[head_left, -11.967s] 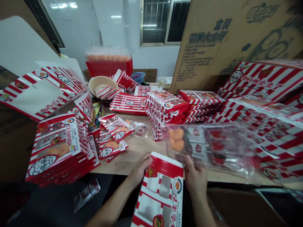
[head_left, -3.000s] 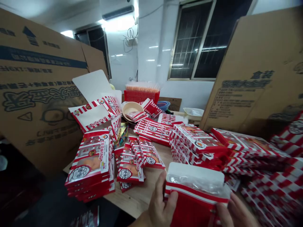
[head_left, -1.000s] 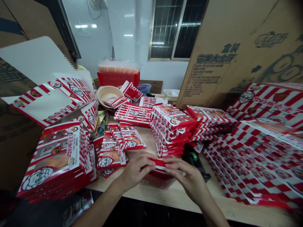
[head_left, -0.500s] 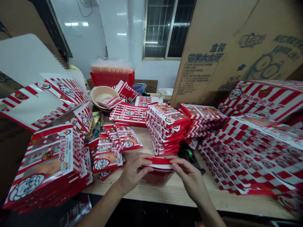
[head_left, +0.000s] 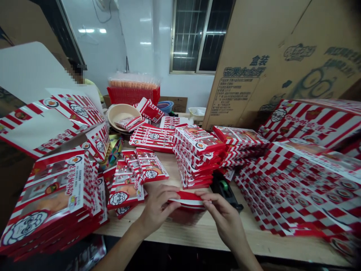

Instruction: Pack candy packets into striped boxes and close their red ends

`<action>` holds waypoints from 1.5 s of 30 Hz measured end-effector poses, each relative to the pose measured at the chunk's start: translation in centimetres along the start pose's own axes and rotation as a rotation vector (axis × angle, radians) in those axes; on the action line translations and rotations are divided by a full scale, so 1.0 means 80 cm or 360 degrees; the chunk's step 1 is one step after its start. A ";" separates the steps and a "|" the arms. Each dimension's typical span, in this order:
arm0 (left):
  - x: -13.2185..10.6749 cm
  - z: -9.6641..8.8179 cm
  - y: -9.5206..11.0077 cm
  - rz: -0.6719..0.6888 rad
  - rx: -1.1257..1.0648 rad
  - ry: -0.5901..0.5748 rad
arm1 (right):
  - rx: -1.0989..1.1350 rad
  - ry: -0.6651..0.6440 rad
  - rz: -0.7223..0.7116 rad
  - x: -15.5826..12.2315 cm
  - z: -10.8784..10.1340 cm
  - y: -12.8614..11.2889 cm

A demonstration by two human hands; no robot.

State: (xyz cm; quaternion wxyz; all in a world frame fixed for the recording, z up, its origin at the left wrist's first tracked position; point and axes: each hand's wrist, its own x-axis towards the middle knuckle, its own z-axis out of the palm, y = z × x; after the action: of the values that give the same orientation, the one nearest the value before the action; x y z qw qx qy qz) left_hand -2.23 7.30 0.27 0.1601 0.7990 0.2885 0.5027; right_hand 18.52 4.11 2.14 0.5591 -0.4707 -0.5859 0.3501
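Observation:
A red-and-white striped flat box (head_left: 188, 201) stands on edge on the wooden table (head_left: 203, 233), near its front edge. My left hand (head_left: 158, 209) pinches the box's top flap from the left. My right hand (head_left: 222, 220) pinches the same flap from the right, fingers pressed along the red top edge. Both hands are closed on the box. A black tape dispenser with a green part (head_left: 225, 188) lies just behind my right hand.
Stacks of the same striped boxes surround my hands: a leaning stack at left (head_left: 53, 195), small packs (head_left: 132, 177), a centre stack (head_left: 197, 154), fanned flat boxes at right (head_left: 296, 188). Large cardboard cartons (head_left: 282, 60), a beige bowl (head_left: 121, 113) and a red basket (head_left: 132, 92) stand behind.
Twelve seconds ago I held an open box beside a clear tray of snacks; then the box was lifted with the tray inside. Now it stands on the table with both hands pressing the flap.

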 end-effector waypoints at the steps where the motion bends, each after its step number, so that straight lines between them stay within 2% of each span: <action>1: -0.001 0.001 -0.001 0.0008 0.0008 0.0000 | 0.0001 -0.0013 0.0038 0.002 -0.002 -0.003; 4: -0.003 0.003 -0.001 -0.0006 0.0005 0.0032 | 0.0037 -0.0065 0.0043 -0.001 -0.007 -0.002; 7: -0.002 0.005 0.000 -0.0046 -0.0018 0.0067 | 0.0058 -0.0120 -0.0072 -0.014 -0.008 0.012; 11: 0.000 0.004 0.000 -0.0088 -0.0032 0.0051 | -0.0101 -0.0101 -0.0239 -0.028 -0.002 0.026; 14: 0.000 0.001 0.000 -0.0103 -0.0034 0.0023 | -0.0102 -0.0159 -0.0172 -0.029 -0.006 0.033; 16: 0.000 0.000 0.001 -0.0094 -0.0044 0.0010 | -0.0127 -0.0064 -0.0003 -0.025 -0.023 0.045; 18: -0.001 0.001 0.002 -0.0104 -0.0026 0.0012 | -0.0314 0.0284 0.0203 -0.019 -0.053 0.064; 19: -0.002 0.002 0.003 -0.0118 -0.0011 0.0019 | -0.0485 0.0535 0.0304 -0.016 -0.071 0.075; 20: -0.003 0.004 0.004 -0.0132 0.0001 0.0034 | -0.0572 0.0645 0.0391 -0.013 -0.090 0.087; 21: -0.003 0.006 0.005 -0.0146 0.0005 0.0050 | -0.0614 0.0687 0.0464 -0.011 -0.107 0.098; 23: -0.004 0.011 0.007 -0.0156 -0.0012 0.0077 | -0.0602 0.0640 0.0602 -0.007 -0.133 0.115; 26: -0.004 0.018 0.011 -0.0151 -0.0042 0.0103 | -0.0492 0.0520 0.0790 -0.001 -0.149 0.129; 32: -0.002 0.020 0.015 -0.0134 -0.0028 0.0079 | -0.0143 0.0427 0.0997 0.001 -0.155 0.134; 36: -0.001 0.017 0.014 -0.0116 0.0020 0.0033 | 0.0091 0.0574 0.0937 -0.028 -0.152 0.146; 39: -0.001 0.016 0.014 -0.0086 0.0066 0.0012 | 0.0118 0.0701 0.0898 -0.047 -0.139 0.164; 42: -0.001 0.019 0.015 -0.0078 0.0085 0.0025 | 0.0066 0.0790 0.0898 -0.051 -0.128 0.178; 45: -0.002 0.021 0.016 -0.0070 0.0107 0.0067 | 0.0006 0.0857 0.0918 -0.051 -0.126 0.179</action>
State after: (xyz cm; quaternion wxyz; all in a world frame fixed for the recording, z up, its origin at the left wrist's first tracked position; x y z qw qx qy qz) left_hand -0.36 6.26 0.14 0.1381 0.7866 0.3260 0.5058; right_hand 30.46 3.54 -11.27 0.5725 -0.6898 -0.2614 0.3579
